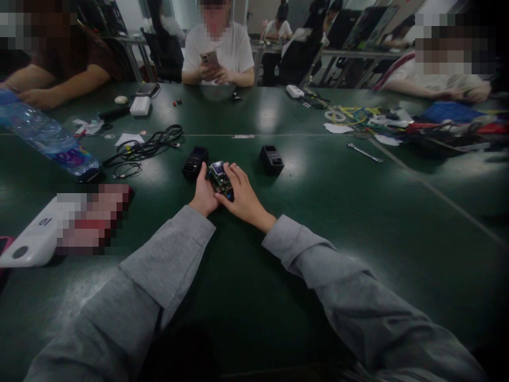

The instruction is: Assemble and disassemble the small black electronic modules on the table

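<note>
Between my two hands is a small green circuit board with a little screen at its far end. My left hand grips its left side, thumb along the edge. From the right, my right hand holds it too, with fingers over the screen end and thumb at the near end. Part of the board is hidden by my fingers. Just beyond my left hand stands a black box-shaped device. A similar black device stands to the right, apart from my hands.
A plastic bottle lies tilted at left, near coiled black cables. A white object lies nearer me. At right are a wrench and a heap of cables. Across the table a person holds a phone.
</note>
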